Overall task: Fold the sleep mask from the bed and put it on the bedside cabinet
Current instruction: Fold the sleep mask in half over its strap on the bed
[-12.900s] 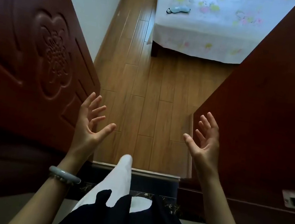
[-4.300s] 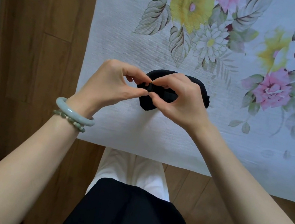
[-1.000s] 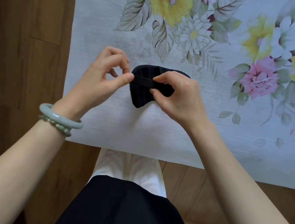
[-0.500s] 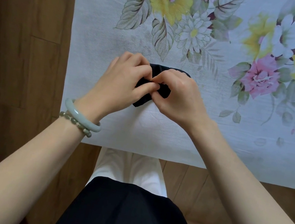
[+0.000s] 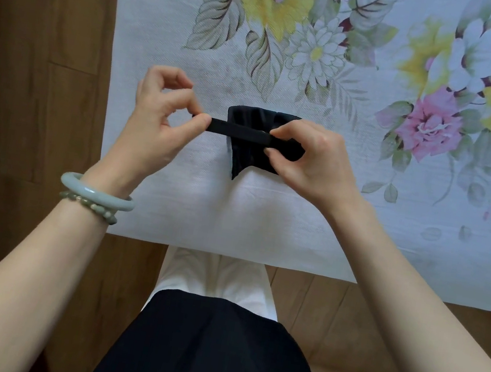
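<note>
- Bed, white cover with printed flowers, near edge toward the person, wooden floor at its left.
- Left hand, two pale green bracelets at wrist, thumb and forefinger pinched on end of black strap, pulled out level.
- Right hand, clamped on folded sleep mask.
- Sleep mask, black, bunched, over the bed near its near-left corner.
</note>
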A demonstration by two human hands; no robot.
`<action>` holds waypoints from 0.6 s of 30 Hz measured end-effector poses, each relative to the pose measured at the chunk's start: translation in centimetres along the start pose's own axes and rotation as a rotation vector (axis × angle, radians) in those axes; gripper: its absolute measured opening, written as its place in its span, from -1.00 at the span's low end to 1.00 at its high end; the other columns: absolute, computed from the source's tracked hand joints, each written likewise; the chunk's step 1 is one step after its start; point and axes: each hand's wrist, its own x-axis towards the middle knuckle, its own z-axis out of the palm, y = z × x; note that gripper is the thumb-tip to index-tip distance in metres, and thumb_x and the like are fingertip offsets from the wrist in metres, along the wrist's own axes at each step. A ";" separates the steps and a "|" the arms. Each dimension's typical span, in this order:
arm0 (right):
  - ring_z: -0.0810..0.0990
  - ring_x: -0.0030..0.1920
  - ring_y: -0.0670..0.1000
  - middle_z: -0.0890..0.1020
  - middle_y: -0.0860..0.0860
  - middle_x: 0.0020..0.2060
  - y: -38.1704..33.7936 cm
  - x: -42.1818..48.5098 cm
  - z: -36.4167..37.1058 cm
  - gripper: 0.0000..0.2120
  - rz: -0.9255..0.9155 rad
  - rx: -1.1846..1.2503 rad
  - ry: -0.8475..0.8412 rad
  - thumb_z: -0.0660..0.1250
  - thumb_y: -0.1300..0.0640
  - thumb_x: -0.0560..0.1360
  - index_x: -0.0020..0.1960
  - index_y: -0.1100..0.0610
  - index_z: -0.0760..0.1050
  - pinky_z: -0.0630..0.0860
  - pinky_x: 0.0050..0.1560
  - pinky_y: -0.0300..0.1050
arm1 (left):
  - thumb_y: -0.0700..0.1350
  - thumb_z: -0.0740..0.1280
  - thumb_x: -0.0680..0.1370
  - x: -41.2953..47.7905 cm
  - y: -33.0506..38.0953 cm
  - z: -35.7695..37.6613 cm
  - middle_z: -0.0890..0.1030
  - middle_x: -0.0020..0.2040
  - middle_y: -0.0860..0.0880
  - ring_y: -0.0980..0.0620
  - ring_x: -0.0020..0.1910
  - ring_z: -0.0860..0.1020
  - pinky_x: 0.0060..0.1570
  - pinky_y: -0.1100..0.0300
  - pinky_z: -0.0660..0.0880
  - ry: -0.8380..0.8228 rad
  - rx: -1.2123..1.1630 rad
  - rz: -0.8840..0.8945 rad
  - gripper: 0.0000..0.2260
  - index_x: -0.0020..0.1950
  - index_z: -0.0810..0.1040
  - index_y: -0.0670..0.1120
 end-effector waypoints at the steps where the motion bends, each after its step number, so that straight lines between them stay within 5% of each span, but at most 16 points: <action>1: 0.62 -0.22 0.17 0.67 0.16 -0.26 0.3 -0.1 -0.1 -0.87 -0.003 -0.004 -0.013 0.43 0.30 0.32 -0.13 0.29 0.58 0.54 -0.21 0.10 | -0.18 0.38 0.50 0.0 -0.1 0.0 0.30 0.06 0.08 0.06 0.17 0.31 0.17 0.39 0.25 -0.008 -0.019 -0.009 -0.89 -0.20 0.53 -0.16; 9: 0.62 -0.20 0.12 0.68 0.11 -0.22 0.5 -0.4 -0.2 -0.86 -0.030 -0.009 -0.063 0.39 0.30 0.34 -0.10 0.26 0.56 0.47 -0.14 -0.12 | -0.09 0.26 0.53 0.1 -0.2 1.5 0.32 0.09 0.05 0.09 0.13 0.24 0.13 0.54 0.09 -0.138 0.077 0.052 -0.86 -0.06 0.58 -0.11; 13: 0.59 -0.23 0.14 0.65 0.11 -0.26 0.0 -0.1 0.0 -0.87 -0.063 -0.044 -0.051 0.39 0.27 0.33 -0.12 0.26 0.55 0.41 -0.16 -0.12 | 0.11 0.33 0.46 -0.2 1.4 2.6 0.38 0.08 0.01 0.00 0.12 0.32 0.17 0.25 0.24 -0.096 0.189 0.224 -0.68 0.11 0.53 -0.04; 18: 0.59 -0.19 0.16 0.65 0.11 -0.25 -0.2 0.0 0.3 -0.87 -0.074 -0.081 -0.060 0.37 0.23 0.35 -0.12 0.25 0.55 0.41 -0.08 -0.02 | 0.00 0.44 0.44 -0.5 2.6 4.2 0.63 -0.09 -0.07 -0.15 -0.04 0.54 0.00 0.15 0.22 0.115 0.337 0.408 -0.83 -0.07 0.70 -0.06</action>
